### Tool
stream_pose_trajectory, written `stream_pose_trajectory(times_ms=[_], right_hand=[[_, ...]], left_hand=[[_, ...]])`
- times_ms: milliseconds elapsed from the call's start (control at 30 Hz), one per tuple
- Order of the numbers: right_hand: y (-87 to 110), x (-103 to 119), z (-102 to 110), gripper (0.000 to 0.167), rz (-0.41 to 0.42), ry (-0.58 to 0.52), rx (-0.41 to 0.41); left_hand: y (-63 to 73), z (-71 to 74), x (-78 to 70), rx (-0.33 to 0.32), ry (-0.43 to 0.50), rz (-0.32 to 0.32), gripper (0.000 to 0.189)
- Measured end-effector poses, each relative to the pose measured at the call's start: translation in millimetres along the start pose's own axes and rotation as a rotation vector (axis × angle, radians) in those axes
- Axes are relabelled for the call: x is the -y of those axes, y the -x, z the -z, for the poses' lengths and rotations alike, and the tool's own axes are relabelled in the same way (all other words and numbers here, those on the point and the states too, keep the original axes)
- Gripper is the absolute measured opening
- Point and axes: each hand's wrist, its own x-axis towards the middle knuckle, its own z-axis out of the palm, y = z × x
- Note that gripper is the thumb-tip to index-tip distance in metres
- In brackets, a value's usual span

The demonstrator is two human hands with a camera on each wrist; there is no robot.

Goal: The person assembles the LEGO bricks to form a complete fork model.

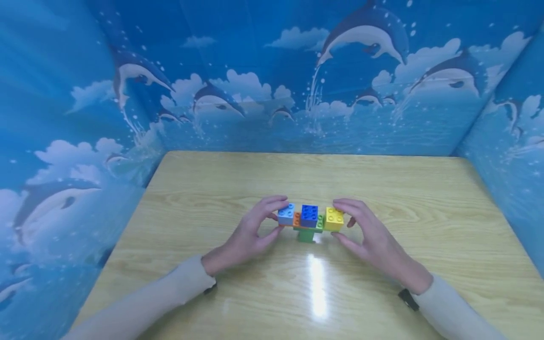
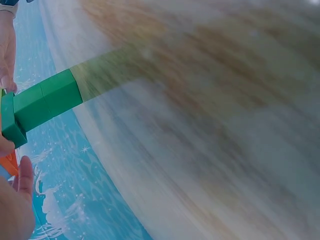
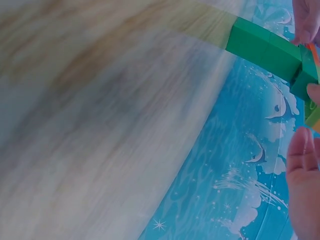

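A T-shaped toy brick build stands upright on the table, its green brick column mirrored in the tabletop. On top, a light blue brick is at the left end, a dark blue brick in the middle and a yellow brick at the right. Between them show an orange brick and a light green brick. My left hand pinches the light blue end between fingers and thumb. Around the yellow brick, my right hand holds with fingertips behind and thumb in front.
The wood-grain table runs back to a blue dolphin-print curtain, which also closes off both sides. A bright light reflection lies on the tabletop in front of the bricks. Dark bands sit at the sleeve cuffs.
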Motion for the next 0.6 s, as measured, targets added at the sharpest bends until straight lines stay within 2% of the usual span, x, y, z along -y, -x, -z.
stream_pose_trajectory(times_ms=[133,267,467,600], right_hand=[[-0.9,-0.5,0.7,0.080,-0.014,0.006,0.000],[-3.8,-3.3,0.2,0.067,0.009,0.026,-0.026],[-10.2,-6.4,1.9,0.060,0.013,0.045,-0.073],[-14.2,-8.6,5.0,0.062,-0.010,-0.008,-0.068]], left_hand=[[-2.0,-1.7,1.4,-0.022,-0.015,-0.014,0.075],[-7.3,-0.4,1.8,-0.024,-0.020,-0.026,0.075],[-16.3,6.9,0.3,-0.004,-0.036,0.021,0.077],[-20.3,11.2,2.9,0.011,-0.010,0.042,0.076]])
